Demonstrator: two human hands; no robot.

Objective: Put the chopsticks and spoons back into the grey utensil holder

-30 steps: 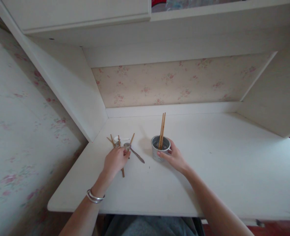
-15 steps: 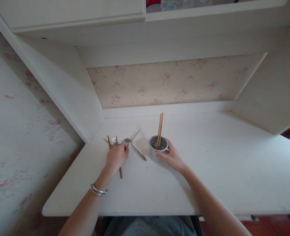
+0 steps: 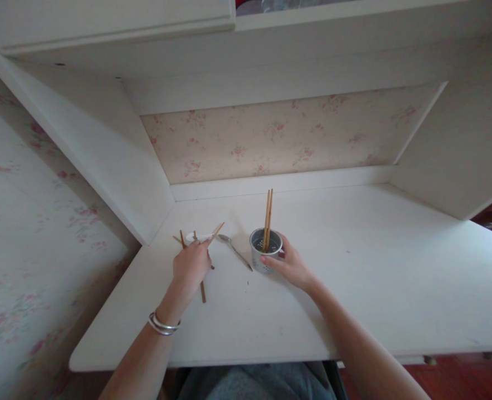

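Note:
My left hand point(image 3: 191, 263), closed, is over a loose pile at the left of the desk. From its fingers a pair of light wooden chopsticks point(image 3: 217, 230) sticks out up and to the right. Darker chopsticks point(image 3: 203, 291) and a white spoon-like piece point(image 3: 191, 237) lie around and partly under this hand. A metal spoon point(image 3: 236, 254) rests flat between the pile and the cup. My right hand point(image 3: 288, 263) grips a perforated metal cup point(image 3: 259, 258) from its right side. Two chopsticks point(image 3: 267, 216) stand upright inside the cup.
The white desk point(image 3: 375, 289) has a rounded front left corner. A cabinet point(image 3: 116, 25) overhangs its back, with side panels left and right. Tiny dark specks dot the surface near the cup. Floral wallpaper covers the wall point(image 3: 16, 233) at left.
My left hand has shifted slightly and drawn the light chopsticks closer together. The spoon has come away from the fingers and turned a little. My right hand keeps its hold on the cup.

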